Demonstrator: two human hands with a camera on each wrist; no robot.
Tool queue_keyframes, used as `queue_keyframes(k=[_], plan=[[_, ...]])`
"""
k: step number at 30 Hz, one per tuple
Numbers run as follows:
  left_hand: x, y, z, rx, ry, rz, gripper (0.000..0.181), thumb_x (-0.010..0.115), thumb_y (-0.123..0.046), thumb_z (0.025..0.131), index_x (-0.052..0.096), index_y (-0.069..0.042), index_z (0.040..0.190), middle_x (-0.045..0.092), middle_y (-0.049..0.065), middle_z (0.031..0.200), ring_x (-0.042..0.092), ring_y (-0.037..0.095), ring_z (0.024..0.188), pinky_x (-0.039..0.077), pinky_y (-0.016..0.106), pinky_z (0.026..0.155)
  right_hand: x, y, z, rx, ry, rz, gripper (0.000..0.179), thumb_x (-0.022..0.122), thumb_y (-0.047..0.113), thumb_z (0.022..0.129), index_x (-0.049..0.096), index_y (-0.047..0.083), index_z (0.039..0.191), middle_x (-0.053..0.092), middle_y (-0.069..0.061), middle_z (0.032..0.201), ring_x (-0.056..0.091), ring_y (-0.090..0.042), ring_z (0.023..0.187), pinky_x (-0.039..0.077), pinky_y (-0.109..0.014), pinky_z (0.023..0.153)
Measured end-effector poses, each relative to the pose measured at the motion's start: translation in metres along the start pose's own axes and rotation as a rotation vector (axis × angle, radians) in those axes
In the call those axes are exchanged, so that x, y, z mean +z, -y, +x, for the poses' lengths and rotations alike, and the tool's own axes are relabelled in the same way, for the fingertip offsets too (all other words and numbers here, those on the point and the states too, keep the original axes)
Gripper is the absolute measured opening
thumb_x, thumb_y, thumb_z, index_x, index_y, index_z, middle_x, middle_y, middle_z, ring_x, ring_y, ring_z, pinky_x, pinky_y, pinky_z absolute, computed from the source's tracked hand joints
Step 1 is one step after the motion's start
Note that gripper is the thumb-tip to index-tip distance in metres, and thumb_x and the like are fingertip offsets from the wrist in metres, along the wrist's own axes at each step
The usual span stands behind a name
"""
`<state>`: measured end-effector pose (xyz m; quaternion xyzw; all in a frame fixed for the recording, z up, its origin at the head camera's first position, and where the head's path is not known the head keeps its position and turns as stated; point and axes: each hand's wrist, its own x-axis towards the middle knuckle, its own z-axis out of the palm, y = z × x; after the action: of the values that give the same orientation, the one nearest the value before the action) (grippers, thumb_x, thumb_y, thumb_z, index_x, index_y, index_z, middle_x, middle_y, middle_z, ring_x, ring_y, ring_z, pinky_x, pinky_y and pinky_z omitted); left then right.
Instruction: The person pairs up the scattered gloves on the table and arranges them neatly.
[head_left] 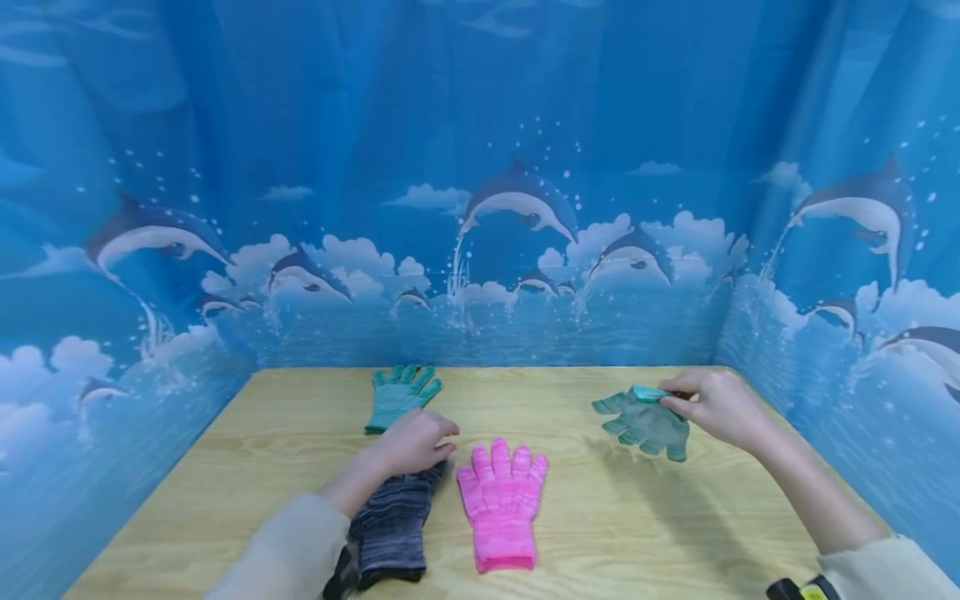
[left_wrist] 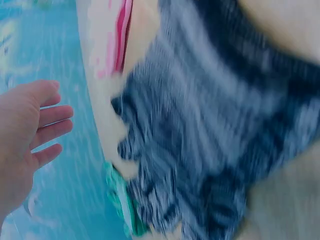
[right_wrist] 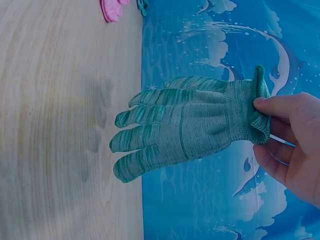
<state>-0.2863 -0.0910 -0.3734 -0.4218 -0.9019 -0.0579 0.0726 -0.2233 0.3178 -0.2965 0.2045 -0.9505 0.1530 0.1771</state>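
My right hand (head_left: 716, 408) pinches a green knitted glove (right_wrist: 185, 120) by its cuff, thumb on one side and fingers on the other. The glove hangs above the right side of the table, its fingers pointing left in the head view and its shadow below. My left hand (head_left: 412, 442) is over the dark grey striped glove (head_left: 393, 521), fingers loosely bent and holding nothing; the left wrist view shows the hand (left_wrist: 30, 130) apart from that glove. A pink glove (head_left: 504, 504) lies flat at the middle front. Another green glove (head_left: 401, 396) lies behind my left hand.
The wooden table (head_left: 570, 542) carries the gloves. A blue curtain (head_left: 480, 108) printed with dolphins and clouds stands along its back and both sides. Dark straps (head_left: 802, 590) sit at the wrists below the pale sleeves (head_left: 288, 550).
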Motion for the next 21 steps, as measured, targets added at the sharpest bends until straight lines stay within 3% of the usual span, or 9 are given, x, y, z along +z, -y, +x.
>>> queue_keyframes(k=[4, 7, 10, 14, 18, 21], plan=[[-0.004, 0.022, -0.006, -0.047, -0.042, 0.019, 0.019, 0.067, -0.014, 0.084, 0.069, -0.003, 0.1, 0.068, 0.009, 0.093, 0.064, 0.02, 0.081, 0.052, 0.033, 0.069, 0.003, -0.001, -0.001, -0.034, -0.024, -0.021, 0.016, 0.069, 0.012, 0.082, 0.073, 0.006, 0.096, 0.069, -0.008, 0.09, 0.064, -0.017, 0.072, 0.047, -0.027, 0.055], [-0.008, 0.033, -0.008, -0.08, -0.027, 0.073, 0.017, 0.068, -0.013, 0.083, 0.07, -0.003, 0.096, 0.068, 0.008, 0.09, 0.064, 0.022, 0.081, 0.051, 0.036, 0.071, 0.005, -0.002, -0.002, -0.041, -0.033, -0.012, 0.015, 0.069, 0.011, 0.081, 0.073, 0.006, 0.095, 0.069, -0.008, 0.09, 0.064, -0.016, 0.071, 0.047, -0.026, 0.054], [-0.009, 0.042, -0.01, -0.127, 0.032, 0.11, 0.016, 0.068, -0.013, 0.083, 0.07, -0.002, 0.094, 0.068, 0.009, 0.088, 0.063, 0.024, 0.082, 0.049, 0.04, 0.075, 0.006, -0.002, -0.002, -0.03, -0.019, 0.006, 0.015, 0.068, 0.011, 0.082, 0.073, 0.005, 0.095, 0.069, -0.009, 0.09, 0.064, -0.017, 0.071, 0.047, -0.026, 0.054], [-0.006, 0.055, -0.014, -0.238, 0.121, 0.1, 0.015, 0.066, -0.014, 0.085, 0.067, -0.003, 0.094, 0.066, 0.008, 0.087, 0.062, 0.025, 0.082, 0.049, 0.042, 0.076, 0.007, -0.001, -0.003, -0.016, 0.017, 0.017, 0.016, 0.068, 0.012, 0.082, 0.072, 0.005, 0.097, 0.069, -0.009, 0.091, 0.064, -0.018, 0.073, 0.049, -0.027, 0.056], [-0.002, 0.071, -0.022, -0.348, 0.165, 0.104, 0.011, 0.065, -0.011, 0.085, 0.066, -0.004, 0.092, 0.064, 0.007, 0.084, 0.061, 0.026, 0.081, 0.048, 0.047, 0.079, 0.01, 0.001, -0.002, -0.023, 0.043, 0.041, 0.017, 0.068, 0.012, 0.083, 0.072, 0.004, 0.097, 0.069, -0.008, 0.091, 0.064, -0.015, 0.071, 0.049, -0.026, 0.056], [0.0, 0.08, -0.027, -0.381, 0.198, 0.125, 0.012, 0.064, -0.008, 0.084, 0.066, -0.006, 0.095, 0.064, 0.006, 0.085, 0.06, 0.027, 0.083, 0.045, 0.05, 0.084, 0.012, 0.002, 0.0, -0.028, 0.064, 0.049, 0.018, 0.067, 0.012, 0.083, 0.071, 0.003, 0.098, 0.069, -0.01, 0.092, 0.063, -0.012, 0.069, 0.048, -0.025, 0.055]])
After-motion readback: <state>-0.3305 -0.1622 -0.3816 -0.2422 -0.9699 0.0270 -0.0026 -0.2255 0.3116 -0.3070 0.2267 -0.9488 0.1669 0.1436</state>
